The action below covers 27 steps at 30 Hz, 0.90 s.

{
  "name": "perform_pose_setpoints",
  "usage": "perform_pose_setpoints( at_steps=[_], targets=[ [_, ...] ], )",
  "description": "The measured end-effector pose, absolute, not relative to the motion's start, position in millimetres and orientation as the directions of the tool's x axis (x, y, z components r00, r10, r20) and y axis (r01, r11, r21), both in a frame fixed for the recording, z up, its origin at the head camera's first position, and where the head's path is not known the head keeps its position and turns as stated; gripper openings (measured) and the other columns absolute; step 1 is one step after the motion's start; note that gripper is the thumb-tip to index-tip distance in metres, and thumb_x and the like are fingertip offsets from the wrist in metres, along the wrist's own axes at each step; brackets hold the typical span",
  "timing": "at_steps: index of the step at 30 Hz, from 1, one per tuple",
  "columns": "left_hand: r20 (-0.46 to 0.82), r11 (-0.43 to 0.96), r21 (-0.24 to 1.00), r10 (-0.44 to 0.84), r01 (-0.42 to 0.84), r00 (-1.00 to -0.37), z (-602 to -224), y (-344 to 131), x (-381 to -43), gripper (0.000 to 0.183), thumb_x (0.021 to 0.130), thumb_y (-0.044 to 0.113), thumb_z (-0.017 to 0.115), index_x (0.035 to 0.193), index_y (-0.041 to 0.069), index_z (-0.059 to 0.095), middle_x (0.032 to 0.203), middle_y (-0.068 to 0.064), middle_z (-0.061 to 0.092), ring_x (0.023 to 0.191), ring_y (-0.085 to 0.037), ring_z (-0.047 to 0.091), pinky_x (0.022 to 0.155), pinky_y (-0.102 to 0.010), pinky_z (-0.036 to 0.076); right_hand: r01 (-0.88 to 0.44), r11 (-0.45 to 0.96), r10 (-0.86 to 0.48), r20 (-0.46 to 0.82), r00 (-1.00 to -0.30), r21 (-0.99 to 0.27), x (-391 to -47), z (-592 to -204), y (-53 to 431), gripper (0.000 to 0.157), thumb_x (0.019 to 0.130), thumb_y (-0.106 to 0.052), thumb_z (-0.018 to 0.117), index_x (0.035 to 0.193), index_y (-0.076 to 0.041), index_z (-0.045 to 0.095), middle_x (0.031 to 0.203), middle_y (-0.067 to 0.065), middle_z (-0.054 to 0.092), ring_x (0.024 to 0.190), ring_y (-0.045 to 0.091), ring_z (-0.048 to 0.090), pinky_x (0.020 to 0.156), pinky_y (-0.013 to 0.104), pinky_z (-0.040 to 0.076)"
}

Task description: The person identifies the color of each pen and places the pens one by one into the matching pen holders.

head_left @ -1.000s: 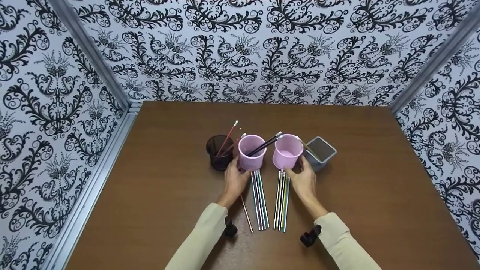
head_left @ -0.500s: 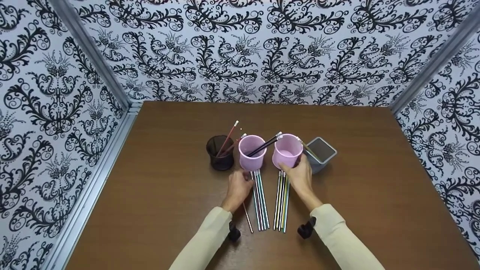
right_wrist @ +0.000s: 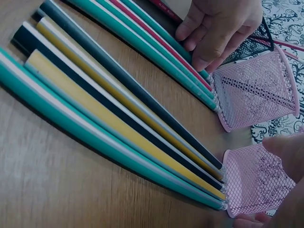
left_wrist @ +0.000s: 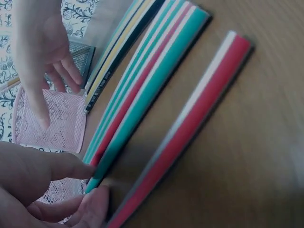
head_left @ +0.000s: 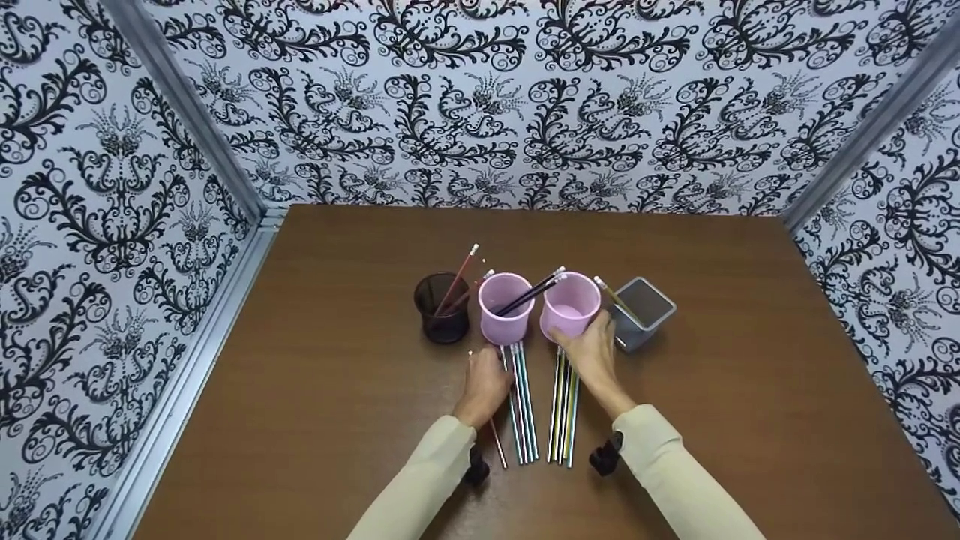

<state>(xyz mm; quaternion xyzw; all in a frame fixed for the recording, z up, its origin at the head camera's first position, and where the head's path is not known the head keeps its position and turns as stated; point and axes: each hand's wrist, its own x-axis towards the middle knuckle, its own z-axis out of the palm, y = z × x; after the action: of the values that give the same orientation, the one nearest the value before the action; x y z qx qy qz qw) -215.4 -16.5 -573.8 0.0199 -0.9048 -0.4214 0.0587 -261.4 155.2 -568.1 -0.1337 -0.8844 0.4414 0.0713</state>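
Note:
My left hand (head_left: 486,382) pinches the eraser end of a green-and-white striped pencil (left_wrist: 161,80), the outermost of a group lying side by side. A red-and-white pencil (left_wrist: 175,142) lies apart, left of that group and passing under the hand in the head view. My right hand (head_left: 592,352) grips the right pink mesh pencil cup (head_left: 568,321), thumb at its near side and fingers round its right side. This cup has a bare bottom. Beside it stands the left pink mesh cup (head_left: 504,328), with black pencils (head_left: 531,292) leaning out to the right.
Left of the pink cups is a black mesh cup (head_left: 445,328) with red pencils (head_left: 460,271). At the right stands a grey square mesh holder (head_left: 636,336) with a gold pencil (head_left: 613,295). Several yellow, black and green pencils (head_left: 562,420) lie before the right pink cup.
My left hand has let go near the left pink cup and come back toward me onto the pencils. The right pink cup has shifted slightly left with my right hand.

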Motion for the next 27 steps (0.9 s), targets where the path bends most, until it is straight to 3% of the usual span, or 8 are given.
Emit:
perform_pose_setpoints(
  at_steps=[5, 11, 17, 24, 27],
  targets=[
    [0.046, 0.640, 0.768, -0.105, -0.032, -0.993, -573, -15, -217, 0.011, 0.070, -0.009, 0.066, 0.070, 0.001, 0.061, 0.068, -0.007, 0.061, 0.065, -0.019, 0.048, 0.059, -0.039, 0.046, 0.119, 0.553, 0.257, 0.033, -0.966, -0.825, -266, -575, 156, 0.086, 0.075, -0.025, 0.085, 0.137, 0.013, 0.038, 0.130, 0.033, 0.050, 0.124, 0.047, 0.051, 0.111, 0.055, 0.041],
    [0.063, 0.638, 0.770, -0.115, -0.025, -0.991, -578, -15, -220, 0.009, 0.068, -0.008, 0.069, 0.072, -0.002, 0.063, 0.072, -0.014, 0.068, 0.065, -0.018, 0.049, 0.059, -0.039, 0.048, 0.037, 0.416, 0.258, 0.079, -0.963, -0.909, -270, -579, 157, 0.082, 0.074, -0.015, 0.085, 0.136, 0.011, 0.038, 0.133, 0.031, 0.052, 0.126, 0.043, 0.051, 0.114, 0.050, 0.038],
    [-0.005, 0.600, 0.797, -0.110, -0.071, -0.994, -577, -18, -221, 0.007, 0.070, -0.007, 0.070, 0.072, -0.003, 0.065, 0.066, -0.003, 0.056, 0.065, -0.018, 0.044, 0.059, -0.033, 0.043, 0.000, 0.381, 0.257, 0.106, -0.961, -0.925, -272, -579, 157, 0.085, 0.075, -0.011, 0.085, 0.140, 0.008, 0.034, 0.139, 0.031, 0.049, 0.133, 0.044, 0.047, 0.117, 0.052, 0.034],
    [-0.091, 0.588, 0.798, -0.104, -0.135, -0.990, -566, -19, -224, 0.011, 0.073, 0.002, 0.073, 0.084, 0.000, 0.076, 0.078, -0.010, 0.073, 0.074, -0.023, 0.059, 0.072, -0.036, 0.052, -0.016, 0.364, 0.248, 0.113, -0.962, -0.931, -276, -584, 158, 0.086, 0.075, -0.010, 0.085, 0.141, 0.009, 0.034, 0.139, 0.031, 0.048, 0.133, 0.044, 0.046, 0.118, 0.051, 0.033],
    [-0.103, 0.571, 0.811, -0.079, -0.129, -0.992, -559, -16, -224, 0.014, 0.072, 0.004, 0.073, 0.085, 0.000, 0.076, 0.080, -0.009, 0.074, 0.074, -0.020, 0.060, 0.072, -0.032, 0.052, -0.021, 0.390, 0.247, 0.126, -0.961, -0.921, -276, -585, 158, 0.087, 0.072, -0.012, 0.087, 0.140, 0.009, 0.037, 0.136, 0.031, 0.047, 0.130, 0.045, 0.046, 0.117, 0.052, 0.034]
  ],
)
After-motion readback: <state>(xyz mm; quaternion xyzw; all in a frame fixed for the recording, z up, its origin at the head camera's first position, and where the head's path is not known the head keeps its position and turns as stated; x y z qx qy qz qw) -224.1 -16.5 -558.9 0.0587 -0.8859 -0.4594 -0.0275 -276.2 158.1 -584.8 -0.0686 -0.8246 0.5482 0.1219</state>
